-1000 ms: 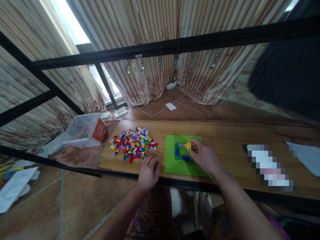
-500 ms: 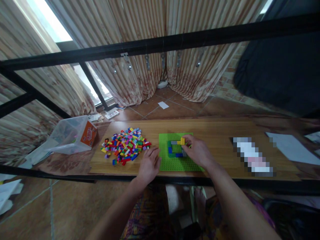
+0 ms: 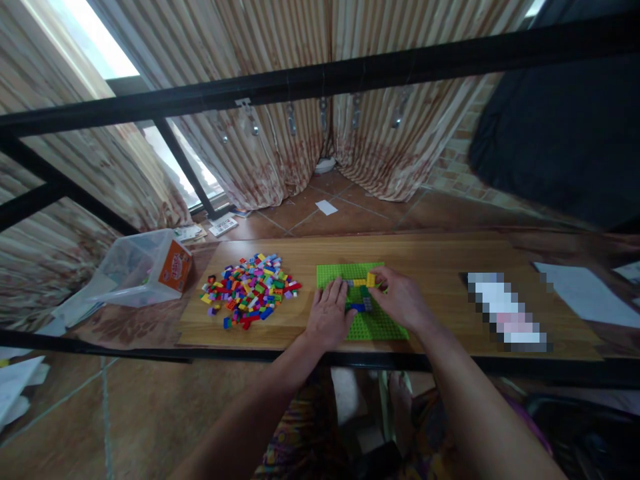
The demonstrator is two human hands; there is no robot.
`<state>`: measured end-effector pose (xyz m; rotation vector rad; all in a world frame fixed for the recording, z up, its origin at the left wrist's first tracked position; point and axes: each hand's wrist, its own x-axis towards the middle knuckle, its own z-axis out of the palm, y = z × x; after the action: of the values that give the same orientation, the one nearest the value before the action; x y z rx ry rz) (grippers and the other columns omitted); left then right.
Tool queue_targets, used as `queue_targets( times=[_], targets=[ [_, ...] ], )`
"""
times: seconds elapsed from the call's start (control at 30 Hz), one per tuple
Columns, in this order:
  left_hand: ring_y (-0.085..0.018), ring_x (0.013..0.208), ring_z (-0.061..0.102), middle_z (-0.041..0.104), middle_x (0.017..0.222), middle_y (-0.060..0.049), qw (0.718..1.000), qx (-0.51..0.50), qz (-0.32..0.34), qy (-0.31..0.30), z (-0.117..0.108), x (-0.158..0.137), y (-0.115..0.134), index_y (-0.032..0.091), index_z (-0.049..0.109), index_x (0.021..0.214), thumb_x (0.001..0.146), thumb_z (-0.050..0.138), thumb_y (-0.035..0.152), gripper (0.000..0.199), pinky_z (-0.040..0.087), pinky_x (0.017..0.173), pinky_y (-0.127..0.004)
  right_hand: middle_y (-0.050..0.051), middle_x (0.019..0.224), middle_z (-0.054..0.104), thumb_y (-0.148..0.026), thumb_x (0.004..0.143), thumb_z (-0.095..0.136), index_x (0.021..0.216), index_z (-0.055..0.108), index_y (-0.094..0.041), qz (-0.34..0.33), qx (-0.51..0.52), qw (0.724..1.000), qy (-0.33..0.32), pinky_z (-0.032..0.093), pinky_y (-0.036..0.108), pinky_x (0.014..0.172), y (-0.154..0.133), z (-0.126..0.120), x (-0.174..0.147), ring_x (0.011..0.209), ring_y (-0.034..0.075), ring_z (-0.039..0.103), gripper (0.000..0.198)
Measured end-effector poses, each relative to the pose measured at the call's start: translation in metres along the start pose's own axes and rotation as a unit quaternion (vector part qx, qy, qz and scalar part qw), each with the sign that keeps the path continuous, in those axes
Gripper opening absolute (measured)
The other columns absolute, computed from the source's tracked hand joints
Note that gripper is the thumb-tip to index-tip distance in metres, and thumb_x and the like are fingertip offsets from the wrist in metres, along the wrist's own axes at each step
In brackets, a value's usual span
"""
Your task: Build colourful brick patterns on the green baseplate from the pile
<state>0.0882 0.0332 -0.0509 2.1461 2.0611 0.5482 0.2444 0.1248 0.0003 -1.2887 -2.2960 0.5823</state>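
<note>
On the table lies a green baseplate carrying a rectangular outline of bricks in green, blue, grey and yellow. My right hand pinches a yellow brick at the far right corner of that outline; whether it is pressed down I cannot tell. My left hand lies over the left side of the outline, fingers stretched out, thumb near a blue brick. It covers the left row of bricks and part of the plate.
Left of the plate spreads a heap of loose coloured bricks. Beyond it stands a clear plastic bin with an orange label. A pixelated object and white paper lie at the right. A black bar crosses behind the table.
My left hand has moved right, from the plate's left edge onto the brick outline. My right hand stays at the yellow brick, its fingers shifted slightly.
</note>
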Motion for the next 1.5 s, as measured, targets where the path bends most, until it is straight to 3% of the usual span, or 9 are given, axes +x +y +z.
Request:
queue_targets(
  times=[0.17, 0.3, 0.5, 0.67, 0.93, 1.23, 1.5],
  targets=[
    [-0.03, 0.136, 0.032, 0.034, 0.15, -0.015, 1.0, -0.029, -0.007, 0.002, -0.004, -0.008, 0.003, 0.013, 0.037, 0.139, 0.089, 0.047, 0.034, 0.055, 0.03, 0.109, -0.052, 0.006, 0.087, 0.069, -0.018, 0.078, 0.056, 0.107, 0.06, -0.018, -0.023, -0.004, 1.0, 0.004, 0.049, 0.033, 0.071, -0.001, 0.005, 0.0, 0.07, 0.019, 0.064, 0.029],
    [-0.027, 0.132, 0.038, 0.042, 0.144, -0.013, 0.996, -0.05, -0.036, 0.062, -0.017, -0.039, -0.006, 0.017, 0.042, 0.135, 0.088, 0.049, 0.027, 0.049, 0.034, 0.108, -0.048, 0.007, 0.089, 0.069, -0.021, 0.079, 0.056, 0.107, 0.06, -0.018, -0.025, 0.017, 1.0, -0.003, 0.049, 0.033, 0.07, -0.006, 0.01, 0.0, 0.073, 0.02, 0.064, 0.028],
    [-0.026, 0.113, 0.052, 0.059, 0.12, -0.011, 0.969, -0.008, -0.148, 0.198, -0.058, -0.1, -0.057, 0.017, 0.054, 0.121, 0.084, 0.051, 0.018, 0.037, 0.042, 0.099, -0.045, 0.006, 0.094, 0.067, -0.024, 0.079, 0.058, 0.103, 0.06, -0.02, -0.092, 0.049, 0.991, -0.08, 0.046, 0.032, 0.073, -0.037, 0.033, -0.015, 0.078, 0.019, 0.062, 0.024],
    [-0.026, 0.1, 0.056, 0.062, 0.106, -0.01, 0.94, 0.046, -0.233, 0.245, -0.079, -0.133, -0.098, 0.018, 0.061, 0.11, 0.084, 0.053, 0.023, 0.027, 0.046, 0.09, -0.042, 0.006, 0.103, 0.063, -0.022, 0.082, 0.058, 0.107, 0.058, -0.019, -0.169, 0.045, 0.971, -0.161, 0.044, 0.029, 0.077, -0.071, 0.06, -0.035, 0.086, 0.018, 0.06, 0.025],
    [-0.028, 0.106, 0.051, 0.055, 0.117, -0.011, 0.955, 0.085, -0.215, 0.187, -0.08, -0.137, -0.118, 0.021, 0.066, 0.108, 0.084, 0.053, 0.025, 0.027, 0.045, 0.092, -0.045, 0.009, 0.105, 0.06, -0.022, 0.087, 0.053, 0.112, 0.058, -0.017, -0.208, -0.038, 0.96, -0.182, 0.042, 0.029, 0.081, -0.101, 0.083, -0.036, 0.097, 0.021, 0.058, 0.025],
    [-0.028, 0.109, 0.05, 0.054, 0.118, -0.011, 0.959, 0.104, -0.2, 0.17, -0.074, -0.123, -0.126, 0.019, 0.066, 0.109, 0.085, 0.054, 0.027, 0.028, 0.041, 0.097, -0.045, 0.008, 0.106, 0.06, -0.026, 0.09, 0.05, 0.11, 0.059, -0.017, -0.193, -0.053, 0.963, -0.178, 0.043, 0.027, 0.079, -0.098, 0.086, -0.031, 0.096, 0.019, 0.059, 0.023],
    [-0.029, 0.111, 0.048, 0.051, 0.124, -0.009, 0.969, 0.103, -0.176, 0.141, -0.079, -0.118, -0.126, 0.027, 0.065, 0.114, 0.084, 0.053, 0.025, 0.033, 0.038, 0.097, -0.048, 0.007, 0.105, 0.06, -0.024, 0.093, 0.045, 0.106, 0.061, -0.018, -0.201, -0.033, 0.963, -0.174, 0.043, 0.027, 0.082, -0.096, 0.083, -0.031, 0.094, 0.017, 0.059, 0.022]
  ],
)
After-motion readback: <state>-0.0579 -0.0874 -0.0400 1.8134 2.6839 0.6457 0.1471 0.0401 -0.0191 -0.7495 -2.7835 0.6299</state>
